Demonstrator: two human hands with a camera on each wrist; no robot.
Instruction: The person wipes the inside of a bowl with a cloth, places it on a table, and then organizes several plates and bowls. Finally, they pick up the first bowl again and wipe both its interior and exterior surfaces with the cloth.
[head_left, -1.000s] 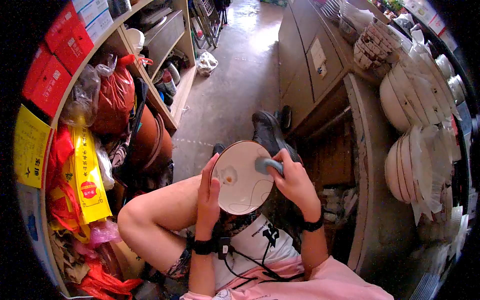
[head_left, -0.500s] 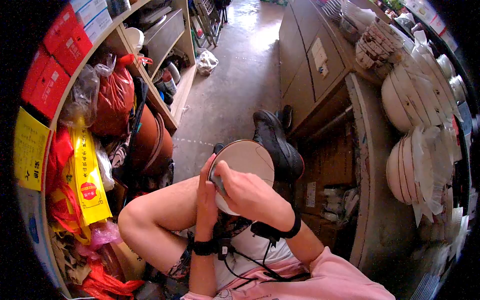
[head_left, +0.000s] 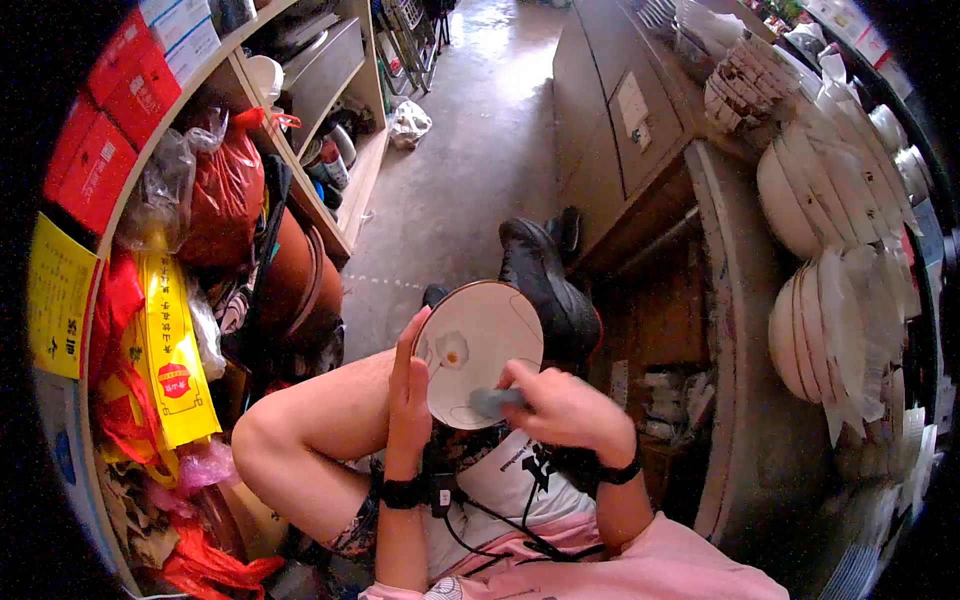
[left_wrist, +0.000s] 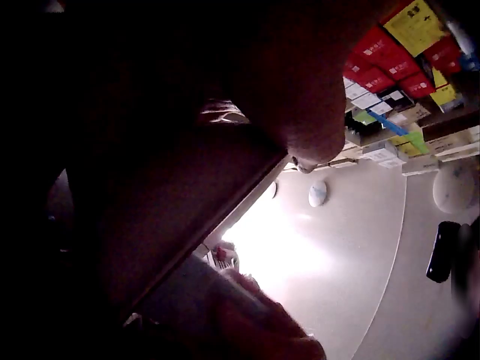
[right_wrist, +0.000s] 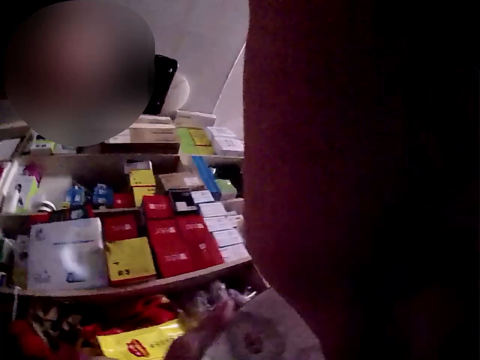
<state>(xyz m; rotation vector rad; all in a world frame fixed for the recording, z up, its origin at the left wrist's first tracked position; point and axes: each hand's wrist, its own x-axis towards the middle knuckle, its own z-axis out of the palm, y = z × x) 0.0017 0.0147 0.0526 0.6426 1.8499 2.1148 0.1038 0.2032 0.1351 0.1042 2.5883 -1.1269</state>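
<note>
A white bowl [head_left: 500, 345] with a thin brown rim, a grey flower and curling lines is tilted up over the person's lap in the head view. My left hand [head_left: 408, 395] grips it by its left edge, with the thumb on the near side. My right hand [head_left: 565, 408] pinches a blue-grey sponge [head_left: 492, 402] against the lower part of the bowl's inner face. In the dark left wrist view the bowl [left_wrist: 187, 202] shows edge-on. Part of its flowered face shows low in the right wrist view, where the sponge is hidden.
Stacked bowls [head_left: 800, 340] wrapped in paper and plastic line the counter [head_left: 745, 420] on the right. Shelves on the left hold red boxes [head_left: 135, 85], a yellow bag [head_left: 178, 350] and a red plastic bag [head_left: 225, 190]. A dark shoe [head_left: 545, 285] rests on the floor [head_left: 440, 210] beyond the bowl.
My right hand moved the sponge from the bowl's upper right across to its left rim, then back to the lower right part. My left hand has kept its hold on the bowl.
</note>
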